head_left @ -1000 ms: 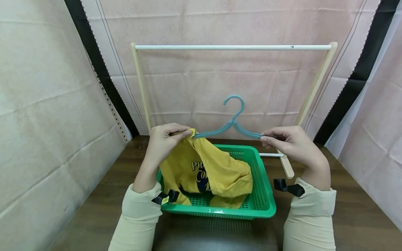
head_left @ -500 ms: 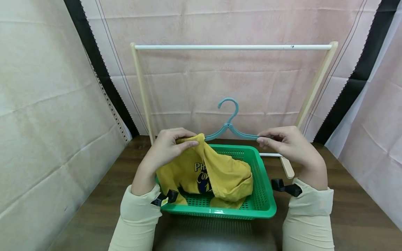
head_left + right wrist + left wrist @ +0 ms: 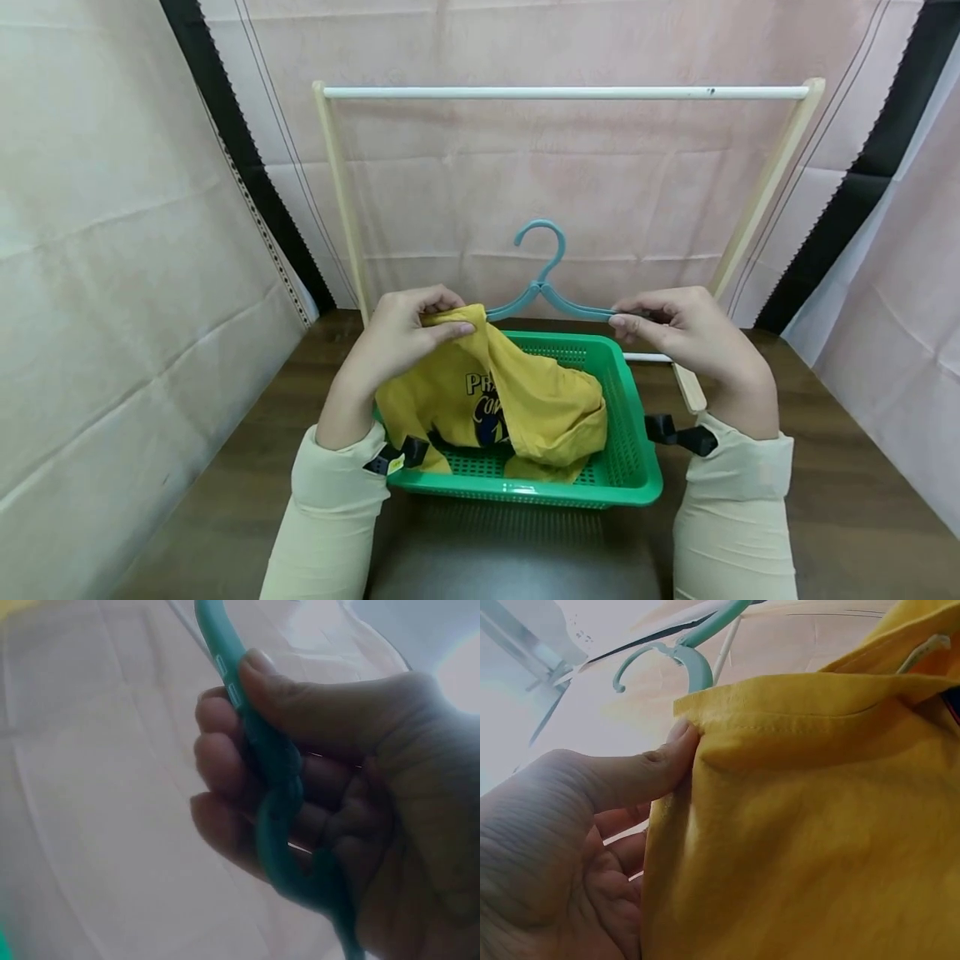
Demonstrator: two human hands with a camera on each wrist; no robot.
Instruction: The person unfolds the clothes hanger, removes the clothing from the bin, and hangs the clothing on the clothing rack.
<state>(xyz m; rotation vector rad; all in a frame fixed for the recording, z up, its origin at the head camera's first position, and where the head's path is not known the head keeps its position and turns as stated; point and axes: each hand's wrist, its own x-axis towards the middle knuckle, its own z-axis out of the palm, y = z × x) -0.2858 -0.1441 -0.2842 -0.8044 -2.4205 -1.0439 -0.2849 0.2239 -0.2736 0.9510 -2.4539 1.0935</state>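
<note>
My left hand [image 3: 415, 336] pinches the edge of a yellow garment [image 3: 547, 392] that carries dark lettering. In the left wrist view, the thumb presses on the stitched hem of the garment [image 3: 795, 817], and a pale cord shows at its opening. A light-blue clothes hanger [image 3: 542, 287] stands hook up between the hands, its left arm running into the cloth, where its tip is hidden. My right hand [image 3: 686, 333] grips the other end of the hanger. Seen from the right wrist, thumb and fingers curl round the notched hanger arm [image 3: 281, 757].
A green plastic basket [image 3: 637, 450] sits on the dark wooden table [image 3: 210, 500], with most of the garment draped in it. Behind stands a rack with a white top bar [image 3: 555, 92] and cream posts [image 3: 765, 187]. Pale fabric walls [image 3: 150, 275] enclose the space.
The hanger has shifted left, and its left arm has gone further into the garment's opening. My left hand has moved slightly right with the cloth edge. The head view has tilted slightly.
</note>
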